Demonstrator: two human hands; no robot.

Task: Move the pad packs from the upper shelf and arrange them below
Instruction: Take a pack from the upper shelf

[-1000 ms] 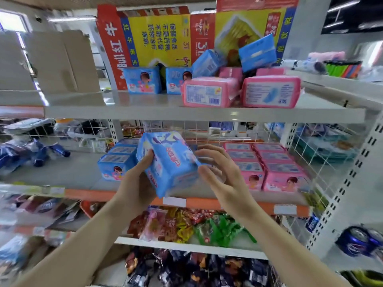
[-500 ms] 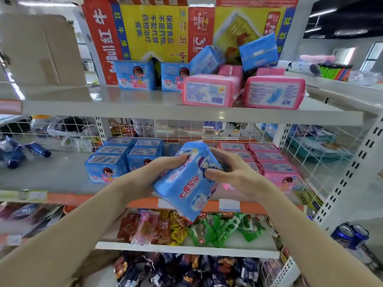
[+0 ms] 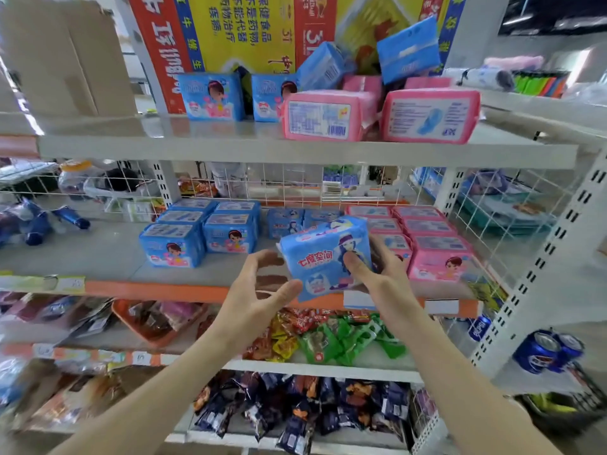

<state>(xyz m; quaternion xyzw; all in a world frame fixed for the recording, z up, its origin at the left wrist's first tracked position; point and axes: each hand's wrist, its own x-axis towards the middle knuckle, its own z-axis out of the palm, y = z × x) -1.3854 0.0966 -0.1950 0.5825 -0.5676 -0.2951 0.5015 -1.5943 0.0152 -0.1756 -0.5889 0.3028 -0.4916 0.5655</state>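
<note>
My right hand grips a light-blue pad pack, upright with its printed front toward me, just above the front edge of the lower shelf. My left hand is beside the pack's left edge with fingers spread, its thumb touching the lower corner. On the lower shelf stand blue packs at left, two blue packs behind the held one, and pink packs at right. The upper shelf holds blue packs, two large pink packs and tilted blue ones.
Large cardboard cartons stand behind the packs on the upper shelf. A wire grid backs the lower shelf. Snack bags fill the shelves below. Blue cans sit at the right beside the perforated upright.
The pack has turned upright and moved right and toward the shelf. My left hand has let go of its grip and spread open beside it; my right hand now holds the pack.
</note>
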